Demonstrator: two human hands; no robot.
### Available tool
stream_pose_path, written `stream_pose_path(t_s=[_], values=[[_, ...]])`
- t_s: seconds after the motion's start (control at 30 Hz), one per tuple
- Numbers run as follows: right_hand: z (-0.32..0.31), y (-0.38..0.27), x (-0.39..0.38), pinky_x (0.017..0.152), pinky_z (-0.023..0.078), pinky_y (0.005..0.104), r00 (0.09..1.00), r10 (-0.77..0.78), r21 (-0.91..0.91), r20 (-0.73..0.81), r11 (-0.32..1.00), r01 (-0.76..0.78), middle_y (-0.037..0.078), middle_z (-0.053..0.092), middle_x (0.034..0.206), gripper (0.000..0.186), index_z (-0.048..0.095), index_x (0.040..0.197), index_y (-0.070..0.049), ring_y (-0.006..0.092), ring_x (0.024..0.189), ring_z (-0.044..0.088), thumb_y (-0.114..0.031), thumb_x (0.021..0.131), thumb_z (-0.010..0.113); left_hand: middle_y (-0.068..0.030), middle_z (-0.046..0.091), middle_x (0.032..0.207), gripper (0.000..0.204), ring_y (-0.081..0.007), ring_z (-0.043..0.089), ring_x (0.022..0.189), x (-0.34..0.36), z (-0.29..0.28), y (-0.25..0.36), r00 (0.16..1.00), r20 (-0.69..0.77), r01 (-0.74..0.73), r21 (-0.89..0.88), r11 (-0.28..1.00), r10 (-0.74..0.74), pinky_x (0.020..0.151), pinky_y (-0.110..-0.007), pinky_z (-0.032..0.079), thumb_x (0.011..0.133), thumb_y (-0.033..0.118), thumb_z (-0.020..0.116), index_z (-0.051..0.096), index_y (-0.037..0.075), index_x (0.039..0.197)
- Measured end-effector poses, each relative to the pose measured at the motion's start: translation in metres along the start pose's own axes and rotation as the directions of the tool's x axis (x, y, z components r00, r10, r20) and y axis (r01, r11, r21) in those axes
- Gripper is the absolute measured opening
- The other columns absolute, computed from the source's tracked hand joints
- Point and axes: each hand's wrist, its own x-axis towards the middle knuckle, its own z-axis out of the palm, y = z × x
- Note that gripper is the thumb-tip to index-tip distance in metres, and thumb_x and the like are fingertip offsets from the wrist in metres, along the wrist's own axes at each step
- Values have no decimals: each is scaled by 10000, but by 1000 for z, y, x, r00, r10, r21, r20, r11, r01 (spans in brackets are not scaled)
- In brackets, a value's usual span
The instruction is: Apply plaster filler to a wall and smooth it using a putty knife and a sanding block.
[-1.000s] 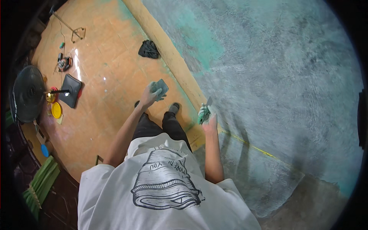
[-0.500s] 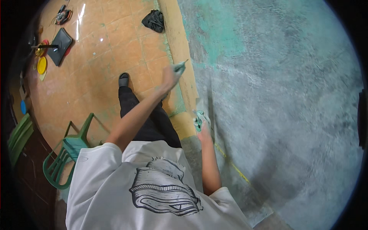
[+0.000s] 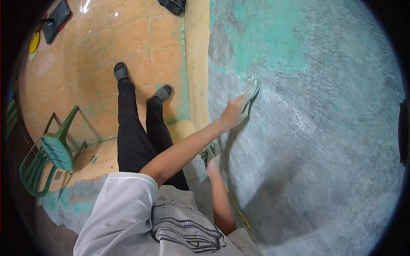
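My left hand (image 3: 238, 105), dusted pale, is closed on a flat grey block (image 3: 256, 88) and presses it against the grey plastered wall (image 3: 337, 128), just below a patch of turquoise paint (image 3: 273, 38). My right hand (image 3: 212, 161) is lower, near the wall, partly behind my left forearm. Its dusty fingers are closed round the green handle of a putty knife (image 3: 205, 154); the blade is hidden from view.
Tan tiled floor (image 3: 85, 68) lies left of a cream strip (image 3: 196, 72). A green plastic chair (image 3: 60, 151) is at lower left. A black cloth (image 3: 173, 5), a dark stand base (image 3: 57, 23) and a yellow lid (image 3: 34, 42) are near the top. A yellow line (image 3: 239, 213) runs down the wall.
I have turned toward the wall. My left hand has moved from over the floor onto the wall with the block. My right hand has moved lower, and the green chair has come into view.
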Motion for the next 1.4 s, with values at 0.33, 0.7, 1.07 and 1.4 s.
stream_pose_path(t_s=[0.33,0.7,1.07,1.4], values=[[2,19,12,516,374,217,999,44,-57,-29,997,-45,-25,602,866,224,546,1149,-97,74,638,560,-143,936,600,-295,603,1029,440,-433,613,945,11,-11,-16,999,18,32,184,982,-36,791,-451,496,807,-15,536,553,-4,1247],[-14,65,23,650,471,252,997,34,-135,67,990,-24,48,623,1184,314,530,1224,-77,111,810,601,-210,947,593,-309,616,967,394,-450,617,925,23,-16,-24,917,84,353,287,890,-390,769,-486,496,748,-40,509,596,-38,1132],[7,31,16,959,430,359,978,208,-340,15,921,-191,120,553,1249,454,445,1341,1,253,1154,523,-218,950,521,-363,566,1093,551,-516,584,952,46,-27,-21,801,74,558,269,785,-594,883,-529,467,676,-77,540,477,-102,1223],[15,29,20,859,399,344,998,15,-427,59,904,11,150,582,1178,362,505,1243,12,215,1050,510,-145,919,540,-368,553,1125,744,-510,564,1017,24,-27,-37,821,141,455,425,783,-554,920,-522,454,684,-120,512,317,-82,1401]])
